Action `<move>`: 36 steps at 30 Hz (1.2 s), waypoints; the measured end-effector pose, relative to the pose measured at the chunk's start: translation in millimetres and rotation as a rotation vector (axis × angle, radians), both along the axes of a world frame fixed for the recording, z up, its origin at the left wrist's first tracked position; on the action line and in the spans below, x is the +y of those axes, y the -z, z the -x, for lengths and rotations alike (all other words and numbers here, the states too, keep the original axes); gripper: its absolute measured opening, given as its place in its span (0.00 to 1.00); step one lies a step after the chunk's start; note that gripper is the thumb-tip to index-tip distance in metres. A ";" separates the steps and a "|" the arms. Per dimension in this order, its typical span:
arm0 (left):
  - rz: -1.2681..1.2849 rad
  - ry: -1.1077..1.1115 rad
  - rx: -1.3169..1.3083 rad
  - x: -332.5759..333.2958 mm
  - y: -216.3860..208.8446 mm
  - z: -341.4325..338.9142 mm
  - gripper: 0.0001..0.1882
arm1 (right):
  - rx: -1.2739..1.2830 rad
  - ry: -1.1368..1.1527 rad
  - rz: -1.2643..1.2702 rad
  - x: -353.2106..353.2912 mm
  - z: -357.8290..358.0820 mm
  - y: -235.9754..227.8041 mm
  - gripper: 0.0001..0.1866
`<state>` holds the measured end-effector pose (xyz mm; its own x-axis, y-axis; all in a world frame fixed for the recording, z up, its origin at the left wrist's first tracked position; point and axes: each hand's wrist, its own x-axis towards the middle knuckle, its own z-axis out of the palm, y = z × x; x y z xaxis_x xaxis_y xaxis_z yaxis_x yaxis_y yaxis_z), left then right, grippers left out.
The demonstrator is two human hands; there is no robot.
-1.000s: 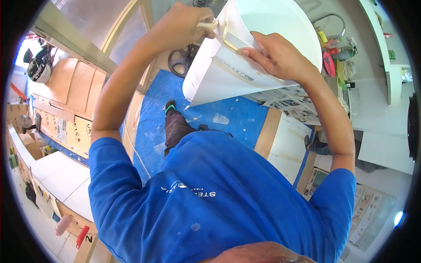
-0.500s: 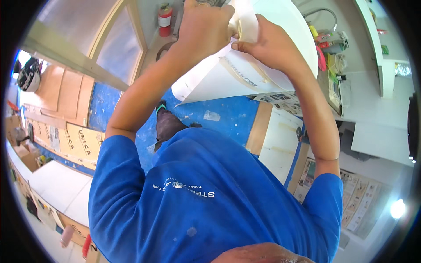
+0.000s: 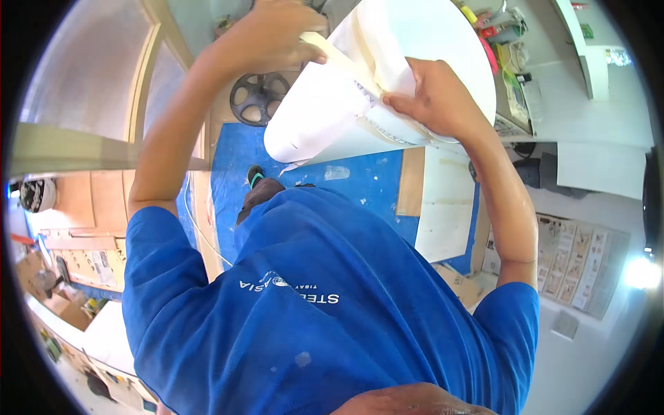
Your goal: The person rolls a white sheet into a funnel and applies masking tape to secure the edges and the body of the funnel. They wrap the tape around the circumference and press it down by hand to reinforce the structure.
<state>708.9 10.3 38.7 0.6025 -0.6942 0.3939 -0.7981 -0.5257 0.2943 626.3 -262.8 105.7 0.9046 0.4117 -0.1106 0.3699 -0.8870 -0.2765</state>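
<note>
A large white sheet (image 3: 311,128), curled into a cone-like roll, fills the top middle, with some print and a beige line along it. My left hand (image 3: 270,38) is closed on one end of a cream-coloured strip of tape (image 3: 346,61), stretched from its fingers down to the sheet. At the strip's other end my right hand (image 3: 439,100) grips the edge of the sheet, thumb in front and fingers partly hidden behind. The far part of the sheet runs out of view.
A dark spoked wheel (image 3: 259,99) stands left of the sheet, by a wood-framed glass panel (image 3: 90,69). Blue covering (image 3: 235,155) lies on the floor, with a white board (image 3: 443,207) to the right. Tools and bags (image 3: 508,52) crowd a counter at upper right.
My left hand has moved left, away from the right hand, drawing the strip out between them. The right hand has shifted slightly down. My view has turned, uncovering the spoked wheel.
</note>
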 end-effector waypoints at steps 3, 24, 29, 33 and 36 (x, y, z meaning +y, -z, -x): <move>0.047 0.038 0.035 4.8 4.0 -5.7 0.13 | 0.063 -0.081 -0.023 -19.2 7.7 -6.7 0.21; 0.032 -0.409 -0.097 -121.6 -5.3 30.4 0.15 | 0.085 -0.384 -0.044 -93.2 34.4 2.4 0.15; 0.209 0.174 0.079 -108.6 -2.9 -10.0 0.10 | 0.136 -0.223 0.018 -100.1 41.7 -12.6 0.15; 0.205 0.358 0.321 -98.0 -21.4 -15.2 0.08 | 0.070 -0.285 -0.012 -106.7 43.5 -5.8 0.16; 0.127 0.350 0.330 -100.6 -21.0 -19.6 0.09 | 0.054 -0.299 -0.056 -106.0 43.2 -3.4 0.16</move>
